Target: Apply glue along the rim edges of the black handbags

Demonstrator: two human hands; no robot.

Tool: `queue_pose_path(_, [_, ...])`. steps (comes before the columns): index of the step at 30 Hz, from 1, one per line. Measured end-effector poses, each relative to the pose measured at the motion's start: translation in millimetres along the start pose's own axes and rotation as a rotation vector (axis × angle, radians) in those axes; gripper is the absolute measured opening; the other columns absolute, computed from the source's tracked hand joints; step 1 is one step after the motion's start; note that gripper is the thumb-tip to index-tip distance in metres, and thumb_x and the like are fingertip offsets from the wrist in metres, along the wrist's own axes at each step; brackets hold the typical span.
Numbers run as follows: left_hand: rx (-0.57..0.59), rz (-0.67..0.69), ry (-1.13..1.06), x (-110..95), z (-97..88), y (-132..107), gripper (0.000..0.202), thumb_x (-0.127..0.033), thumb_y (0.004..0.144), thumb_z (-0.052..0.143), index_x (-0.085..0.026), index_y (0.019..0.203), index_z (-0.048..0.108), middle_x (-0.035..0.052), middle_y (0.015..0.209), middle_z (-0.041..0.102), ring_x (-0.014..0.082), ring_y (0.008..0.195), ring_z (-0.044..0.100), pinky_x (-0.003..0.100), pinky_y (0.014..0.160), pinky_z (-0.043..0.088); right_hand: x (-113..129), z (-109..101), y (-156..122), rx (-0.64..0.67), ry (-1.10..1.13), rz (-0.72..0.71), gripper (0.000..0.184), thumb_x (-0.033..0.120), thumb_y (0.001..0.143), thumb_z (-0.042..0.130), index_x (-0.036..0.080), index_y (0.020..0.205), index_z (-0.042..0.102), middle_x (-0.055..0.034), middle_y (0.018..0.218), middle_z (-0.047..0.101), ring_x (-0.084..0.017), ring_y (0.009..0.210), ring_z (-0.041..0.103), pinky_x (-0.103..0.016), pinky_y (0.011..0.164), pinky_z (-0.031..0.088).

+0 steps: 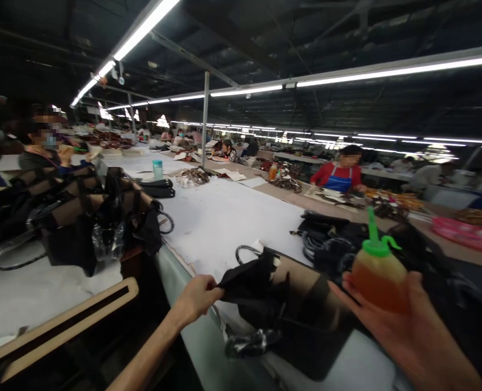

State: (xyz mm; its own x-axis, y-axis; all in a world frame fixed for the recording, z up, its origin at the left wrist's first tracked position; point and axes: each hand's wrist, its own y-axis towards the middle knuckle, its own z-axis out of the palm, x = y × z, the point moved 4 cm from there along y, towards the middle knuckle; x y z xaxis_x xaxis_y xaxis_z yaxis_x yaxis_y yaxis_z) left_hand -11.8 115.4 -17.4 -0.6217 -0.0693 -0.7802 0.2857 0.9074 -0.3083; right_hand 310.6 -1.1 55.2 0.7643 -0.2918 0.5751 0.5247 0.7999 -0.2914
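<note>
At five o'clock of the view, a black handbag point(301, 339) with beige lining lies at the near edge of the white table point(224, 212), its opening turned upward. The person's left hand point(200, 297), at seven o'clock, pinches the black upper edge of this bag between the thumb and the bent fingers. The right hand point(412, 331), at four o'clock, carries a squeeze bottle point(381, 282) with green nozzle cap and amber liquid; the bottle sits between the raised thumb and the other fingers, which are stretched out toward the bag. Whether these fingertips touch the bag, one cannot tell. A transparent-wrapped handle point(251, 343) hangs on the bag's near side. Many similar black bags point(73, 217) are crowded at nine o'clock, and a slotted wooden board point(65, 328) is at eight. Near three o'clock, a co-worker point(338, 174) in red top and blue apron is beside the far table, with a pink basket point(464, 234) farther right.
</note>
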Motion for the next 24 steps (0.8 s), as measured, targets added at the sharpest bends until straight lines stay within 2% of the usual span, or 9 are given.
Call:
queue_pose_path(3, [-0.002,0.075,0.034,-1.2,8.9,-8.6,0.041,-0.043,0.074,0.053,-0.014,0.102,0.055,0.0068,0.087,0.064,0.0152,0.055,0.056,0.026,0.049,0.042,-2.2,15.0,-8.0,0.088,-0.152,-0.055,0.048,0.042,0.061,0.081,0.019,0.1,0.067,-0.0114,0.089,0.069,-0.032,0.078,0.065,-0.06,0.076,0.052])
queue_pose_path(7, [-0.193,0.305,0.126,-35.4,-0.7,-23.7,0.052,-0.041,0.075,0.058,-0.018,0.121,0.047,0.0102,0.111,0.06,0.0229,0.084,0.06,0.034,0.073,0.048,-8.9,19.1,-14.9,0.108,-0.191,-0.067,0.049,0.049,0.062,0.079,0.014,0.093,0.067,-0.0099,0.086,0.069,-0.027,0.079,0.064,-0.058,0.083,0.049])
queue_pose_path(10, [-0.33,0.684,0.213,-81.7,-2.7,-42.3,0.036,-0.027,0.084,0.046,-0.02,0.119,0.052,0.0105,0.123,0.055,0.0254,0.109,0.053,0.04,0.092,0.043,-11.8,19.0,-18.3,0.092,-0.177,-0.066,0.044,0.052,0.071,0.071,0.013,0.092,0.067,-0.0099,0.085,0.068,-0.025,0.08,0.063,-0.056,0.085,0.048])
queue_pose_path(12, [-0.212,1.013,0.272,-116.3,10.0,-55.5,0.034,-0.017,0.087,0.036,-0.02,0.115,0.056,0.009,0.122,0.056,0.0228,0.117,0.048,0.04,0.1,0.037,-12.7,19.1,-19.3,0.08,-0.174,-0.054,0.043,0.053,0.075,0.067,0.013,0.091,0.068,-0.0099,0.082,0.068,-0.025,0.079,0.063,-0.055,0.086,0.048])
queue_pose_path(14, [0.07,1.194,0.355,-142.7,29.5,-62.0,0.034,-0.017,0.088,0.035,-0.021,0.11,0.06,0.0077,0.111,0.063,0.0209,0.111,0.052,0.035,0.097,0.038,-12.7,20.1,-19.9,0.097,-0.18,-0.047,0.043,0.053,0.076,0.066,0.013,0.091,0.068,-0.0093,0.082,0.068,-0.024,0.079,0.063,-0.054,0.088,0.047])
queue_pose_path(16, [0.325,1.119,0.469,-154.2,45.7,-57.1,0.03,-0.029,0.09,0.037,-0.02,0.097,0.065,0.0067,0.09,0.067,0.0208,0.091,0.06,0.03,0.081,0.045,-12.0,20.6,-20.3,0.121,-0.193,-0.049,0.043,0.053,0.075,0.067,0.015,0.095,0.068,-0.0085,0.084,0.069,-0.024,0.081,0.063,-0.053,0.09,0.046])
queue_pose_path(19, [0.502,0.726,0.675,-140.1,52.7,-36.7,0.058,-0.055,0.089,0.029,-0.016,0.066,0.065,0.0057,0.056,0.057,0.0192,0.055,0.055,0.028,0.051,0.038,-10.6,18.9,-20.4,0.115,-0.203,-0.068,0.042,0.052,0.075,0.067,0.016,0.097,0.068,-0.0083,0.088,0.069,-0.024,0.083,0.063,-0.051,0.091,0.046])
queue_pose_path(21, [0.518,0.523,0.713,-121.0,46.5,-25.1,0.069,-0.065,0.085,0.023,-0.016,0.053,0.059,0.005,0.047,0.05,0.0176,0.046,0.049,0.028,0.044,0.029,-10.7,17.2,-20.4,0.093,-0.19,-0.068,0.04,0.051,0.076,0.068,0.017,0.096,0.068,-0.0081,0.088,0.069,-0.024,0.084,0.063,-0.051,0.09,0.047])
queue_pose_path(24, [0.389,0.418,0.591,-102.3,33.8,-12.2,0.063,-0.062,0.085,0.029,-0.016,0.057,0.06,0.0074,0.055,0.056,0.0201,0.052,0.054,0.028,0.048,0.031,-12.6,17.7,-22.0,0.09,-0.167,-0.057,0.04,0.05,0.076,0.068,0.017,0.097,0.068,-0.0081,0.09,0.069,-0.024,0.084,0.063,-0.051,0.088,0.048])
